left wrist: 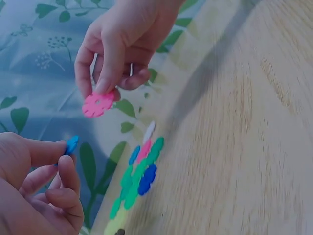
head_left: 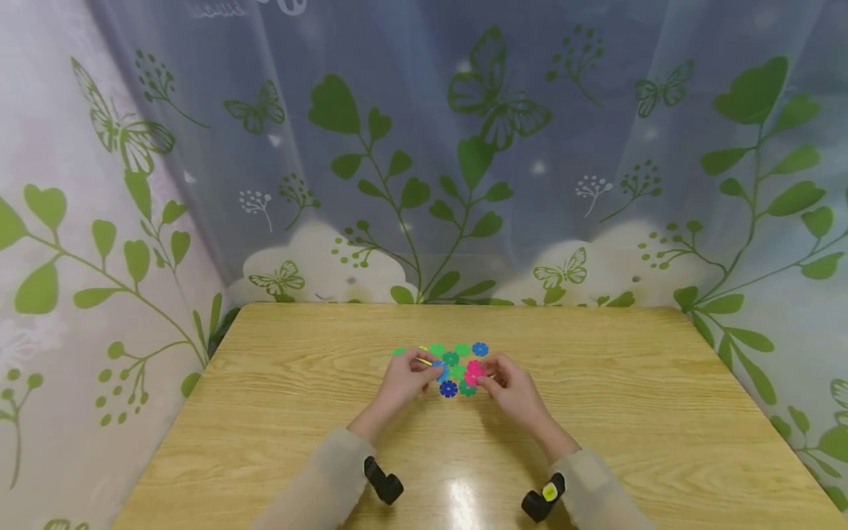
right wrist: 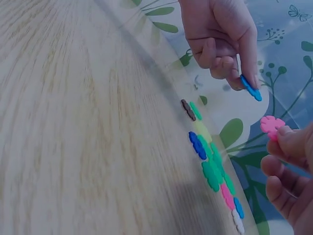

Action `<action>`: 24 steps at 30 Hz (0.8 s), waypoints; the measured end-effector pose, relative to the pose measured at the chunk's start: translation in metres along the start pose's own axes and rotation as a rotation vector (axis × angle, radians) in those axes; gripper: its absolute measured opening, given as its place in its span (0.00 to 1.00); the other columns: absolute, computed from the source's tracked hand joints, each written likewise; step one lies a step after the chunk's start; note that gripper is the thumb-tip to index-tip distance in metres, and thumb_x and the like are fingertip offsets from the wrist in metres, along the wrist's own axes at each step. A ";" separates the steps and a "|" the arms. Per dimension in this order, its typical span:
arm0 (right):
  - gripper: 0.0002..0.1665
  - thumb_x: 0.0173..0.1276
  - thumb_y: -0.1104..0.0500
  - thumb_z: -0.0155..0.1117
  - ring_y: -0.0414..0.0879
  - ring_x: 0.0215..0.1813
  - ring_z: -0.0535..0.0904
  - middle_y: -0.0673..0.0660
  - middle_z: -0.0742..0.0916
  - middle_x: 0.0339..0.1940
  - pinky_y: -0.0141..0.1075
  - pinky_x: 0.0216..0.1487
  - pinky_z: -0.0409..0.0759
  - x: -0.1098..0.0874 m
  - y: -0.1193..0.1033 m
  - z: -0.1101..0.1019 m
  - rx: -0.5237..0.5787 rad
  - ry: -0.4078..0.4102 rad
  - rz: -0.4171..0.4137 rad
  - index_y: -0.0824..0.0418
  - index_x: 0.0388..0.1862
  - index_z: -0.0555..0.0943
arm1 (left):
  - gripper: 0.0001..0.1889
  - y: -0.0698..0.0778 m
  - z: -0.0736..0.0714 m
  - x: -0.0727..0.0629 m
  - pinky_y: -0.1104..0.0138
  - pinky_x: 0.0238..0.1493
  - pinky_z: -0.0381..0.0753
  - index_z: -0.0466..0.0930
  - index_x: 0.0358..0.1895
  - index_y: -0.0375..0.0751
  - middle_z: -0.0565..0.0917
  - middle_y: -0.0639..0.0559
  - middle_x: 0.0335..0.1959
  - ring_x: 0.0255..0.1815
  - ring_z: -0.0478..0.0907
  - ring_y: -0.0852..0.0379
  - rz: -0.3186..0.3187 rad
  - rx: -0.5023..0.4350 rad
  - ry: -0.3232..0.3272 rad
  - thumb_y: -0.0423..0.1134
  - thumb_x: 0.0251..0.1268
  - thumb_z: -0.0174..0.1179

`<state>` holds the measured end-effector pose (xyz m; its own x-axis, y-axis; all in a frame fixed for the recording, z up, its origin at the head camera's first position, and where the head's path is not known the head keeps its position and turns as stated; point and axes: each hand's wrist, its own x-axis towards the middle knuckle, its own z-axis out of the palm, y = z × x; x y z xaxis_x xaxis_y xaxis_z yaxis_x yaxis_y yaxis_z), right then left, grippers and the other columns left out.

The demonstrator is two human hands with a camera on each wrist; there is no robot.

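My left hand (head_left: 400, 380) pinches a blue notched, flower-shaped disc (head_left: 440, 370) between thumb and fingertips. Opposite it, my right hand (head_left: 515, 390) holds a pink notched disc (head_left: 473, 372) by its edge, the small centre hole showing in the left wrist view. Both discs are raised above the table, and a gap separates them in the right wrist view, where the blue disc (right wrist: 251, 88) is seen nearly edge-on. Below lies a cluster of similar discs, among them a dark blue disc (head_left: 448, 389) and a green disc (head_left: 467, 388). Some are partly hidden by the hands.
The wooden table (head_left: 265, 412) ends at a patterned curtain (head_left: 411, 184) behind the discs. White (left wrist: 149, 130), yellow (right wrist: 201, 130) and brown (right wrist: 188, 110) discs also lie in the cluster. Each sleeve carries a black wrist camera (head_left: 384, 482).
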<state>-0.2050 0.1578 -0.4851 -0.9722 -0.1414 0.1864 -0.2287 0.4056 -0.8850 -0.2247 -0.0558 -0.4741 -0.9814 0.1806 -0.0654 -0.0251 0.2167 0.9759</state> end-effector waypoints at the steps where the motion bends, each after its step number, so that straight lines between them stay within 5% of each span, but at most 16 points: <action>1: 0.12 0.64 0.66 0.62 0.54 0.27 0.75 0.56 0.82 0.30 0.29 0.20 0.74 0.000 -0.003 0.000 0.007 -0.003 -0.007 0.62 0.47 0.78 | 0.12 0.002 0.001 -0.001 0.64 0.22 0.75 0.76 0.44 0.35 0.80 0.46 0.28 0.22 0.74 0.52 -0.003 -0.010 0.005 0.37 0.60 0.63; 9: 0.08 0.65 0.69 0.60 0.48 0.24 0.73 0.64 0.82 0.30 0.28 0.20 0.72 -0.009 -0.046 -0.002 0.031 0.004 -0.056 0.67 0.42 0.80 | 0.16 0.010 0.006 -0.005 0.69 0.19 0.75 0.75 0.47 0.30 0.82 0.38 0.33 0.24 0.79 0.48 -0.024 -0.075 -0.004 0.38 0.61 0.62; 17: 0.04 0.65 0.65 0.61 0.48 0.25 0.74 0.58 0.82 0.29 0.29 0.20 0.73 -0.001 -0.021 0.003 0.051 0.025 -0.045 0.60 0.38 0.79 | 0.12 0.026 0.011 -0.014 0.65 0.23 0.81 0.76 0.43 0.31 0.82 0.35 0.34 0.23 0.80 0.52 -0.045 -0.135 -0.001 0.37 0.63 0.61; 19: 0.04 0.65 0.66 0.61 0.46 0.25 0.73 0.61 0.82 0.30 0.28 0.21 0.73 -0.004 -0.032 0.001 0.062 0.017 -0.038 0.63 0.39 0.79 | 0.12 0.023 0.011 -0.012 0.66 0.23 0.81 0.76 0.43 0.32 0.82 0.36 0.33 0.23 0.79 0.55 -0.055 -0.154 0.007 0.38 0.62 0.61; 24: 0.05 0.66 0.68 0.59 0.41 0.24 0.72 0.66 0.81 0.31 0.27 0.21 0.72 -0.011 -0.053 -0.003 0.076 0.010 -0.040 0.69 0.39 0.78 | 0.12 0.044 0.010 -0.025 0.70 0.21 0.78 0.75 0.44 0.29 0.80 0.48 0.27 0.25 0.79 0.48 -0.049 -0.179 0.017 0.35 0.64 0.59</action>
<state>-0.1825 0.1407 -0.4394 -0.9629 -0.1471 0.2264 -0.2635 0.3304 -0.9063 -0.1994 -0.0408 -0.4318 -0.9812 0.1575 -0.1119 -0.1051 0.0507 0.9932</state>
